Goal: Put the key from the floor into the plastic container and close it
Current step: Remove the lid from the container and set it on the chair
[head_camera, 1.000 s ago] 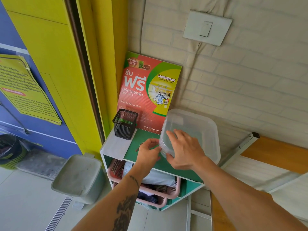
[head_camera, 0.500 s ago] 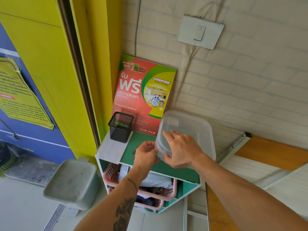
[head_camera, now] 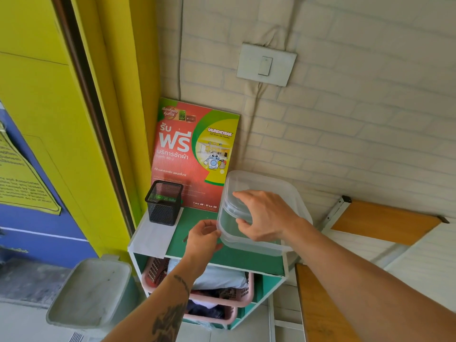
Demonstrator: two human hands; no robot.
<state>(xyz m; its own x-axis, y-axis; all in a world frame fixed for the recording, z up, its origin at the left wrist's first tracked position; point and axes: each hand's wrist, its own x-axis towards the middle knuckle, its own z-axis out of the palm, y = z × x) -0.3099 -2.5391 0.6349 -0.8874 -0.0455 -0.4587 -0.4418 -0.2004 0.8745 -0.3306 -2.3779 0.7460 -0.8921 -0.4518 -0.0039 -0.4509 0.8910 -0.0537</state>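
my right hand (head_camera: pixel 265 218) grips the container (head_camera: pixel 261 213) lid's left edge, lifting it; my left hand (head_camera: pixel 203 239), fingers curled, touches that corner; key hidden.

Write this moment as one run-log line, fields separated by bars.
right hand: gripping plastic container lid corner | left hand: steadying container's near edge | key: not visible

On the shelf unit (head_camera: pixel 222 257), the plastic container (head_camera: pixel 291 193) is set right of the mesh cup (head_camera: pixel 164 202); a poster (head_camera: pixel 195 154) is propped behind both.
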